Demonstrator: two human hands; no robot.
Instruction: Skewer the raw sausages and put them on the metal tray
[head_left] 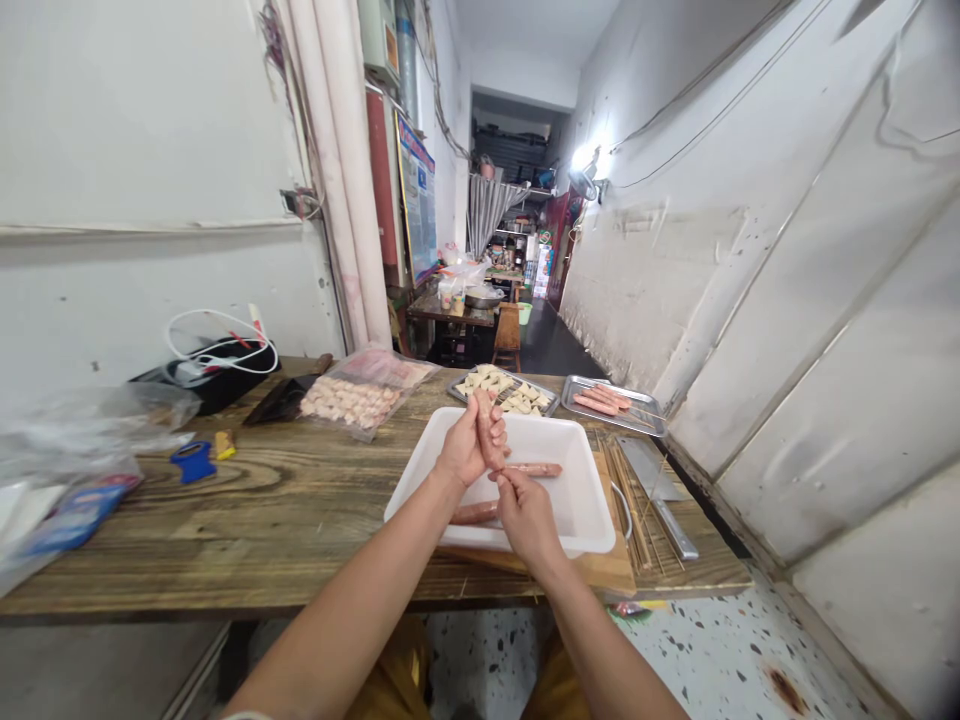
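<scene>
My left hand (463,450) is wrapped round a pinkish sausage (487,428), held tilted above a white plastic tub (594,490). Close below, my right hand (529,515) pinches with thumb and fingertips at the sausage's lower end. Whatever lies between those fingertips is too small to make out. Inside the tub lie two more sausages: one (538,470) behind my right hand, another (472,513) partly hidden by my hands. To the tub's right, thin wooden skewers (631,515) lie beside a cleaver (651,470).
Behind the tub, a metal tray (553,405) holds pale folded pieces; another tray (651,420) holds skewered sausages (600,400). A bag of pale chunks (352,400) lies left. A wooden board (600,572) is under the tub. Plastic bags (82,450) and a blue object (193,462) occupy the left.
</scene>
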